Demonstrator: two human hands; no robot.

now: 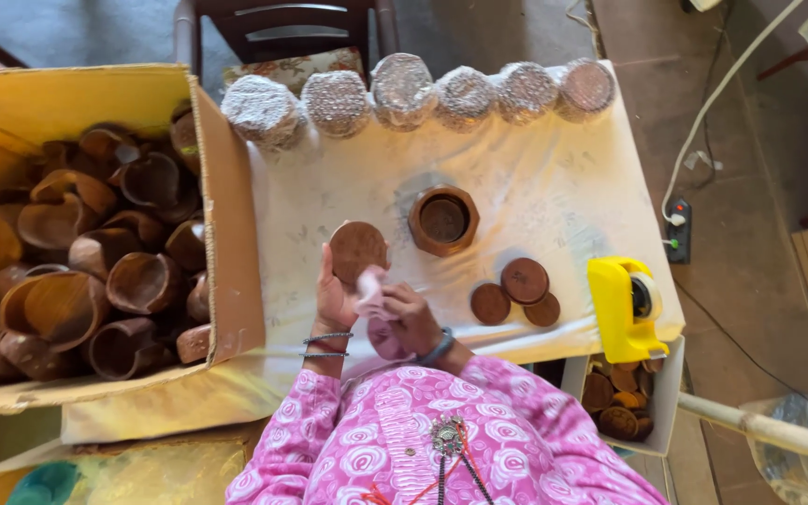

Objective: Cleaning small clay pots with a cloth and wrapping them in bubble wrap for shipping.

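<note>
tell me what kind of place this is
Probably a small home craft or packing workshop. A big cardboard box holds many brown wooden cups, a row of plastic-wrapped round bundles lines the white-covered table, and a yellow tape dispenser sits at its edge.

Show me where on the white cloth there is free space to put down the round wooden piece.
Free: the cloth between the wrapped bundles and hexagonal holder, and left of the disc by the carton. Crowded: three discs beside the tape dispenser.

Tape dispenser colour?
Tape dispenser is bright yellow with a black wheel; head view, at the table's right edge.
</note>
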